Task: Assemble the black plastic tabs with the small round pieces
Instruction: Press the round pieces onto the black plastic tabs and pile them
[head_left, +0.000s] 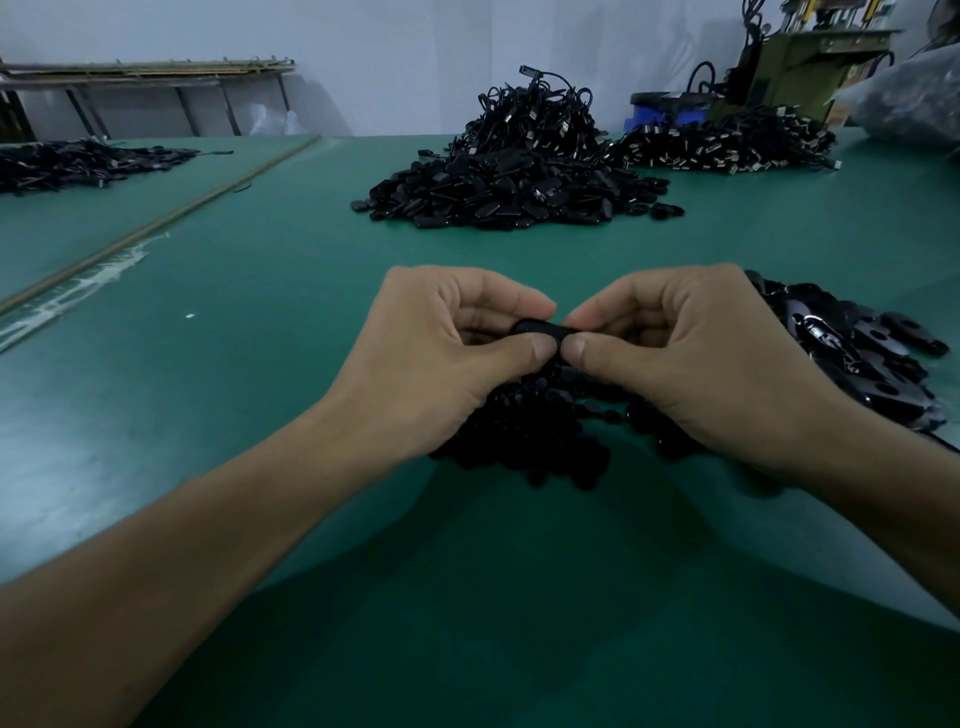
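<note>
Both hands meet over the green table (260, 364). My left hand (447, 353) and my right hand (691, 358) each pinch one end of a black plastic tab (540, 328) between thumb and curled fingers. Whether a small round piece sits in the tab is hidden by my fingertips. Under the hands lies a heap of small black pieces (540, 441). A pile of flat black tabs (872, 358) lies just right of my right hand.
A big mound of black tabs (514, 192) sits further back at centre, topped with cabled parts. More cabled parts (727, 145) lie at back right, another dark pile (78, 161) at far left. A blue bin (665, 111) and machinery stand behind.
</note>
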